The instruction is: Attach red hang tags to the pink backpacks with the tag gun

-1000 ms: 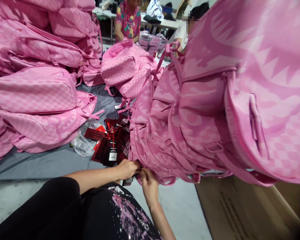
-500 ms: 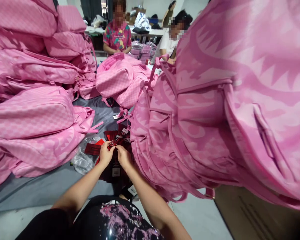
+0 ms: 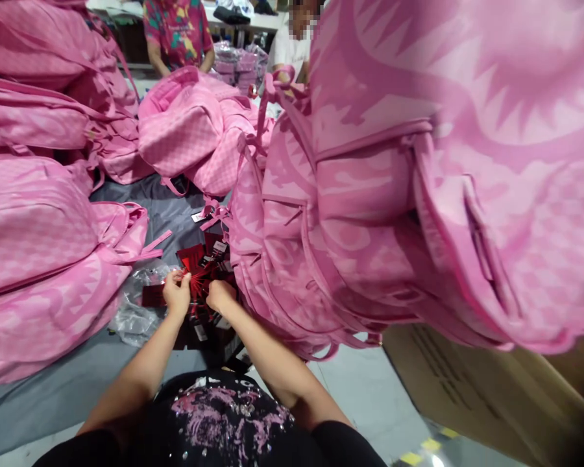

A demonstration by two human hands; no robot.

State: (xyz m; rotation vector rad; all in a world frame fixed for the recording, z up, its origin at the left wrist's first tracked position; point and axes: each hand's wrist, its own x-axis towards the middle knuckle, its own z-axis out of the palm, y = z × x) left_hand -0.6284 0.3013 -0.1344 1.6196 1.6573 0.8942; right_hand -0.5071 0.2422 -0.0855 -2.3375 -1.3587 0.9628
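Dark red and black tags (image 3: 202, 331) with red strings lie in a bunch on the grey cloth near its front edge. At the left of the bunch, my left hand (image 3: 178, 293) is closed in a pinch on the red strings. My right hand (image 3: 220, 297) is closed over the right part of the bunch; what its fingers hold, if anything, is too small to make out. A crumpled clear plastic bag (image 3: 137, 305) lies just left of my left hand. Pink backpacks (image 3: 282, 259) stand in a row close to my right hand.
More pink backpacks (image 3: 39, 214) are piled at the left, and others (image 3: 185, 130) lie at the back. Two people stand across the table, one in a colourful shirt (image 3: 178, 32). A cardboard box (image 3: 457, 383) is at the lower right, beside the floor.
My hands have moved apart, and the red strings show spread out between them. The view has shifted, so the backpacks and people appear further left and higher.
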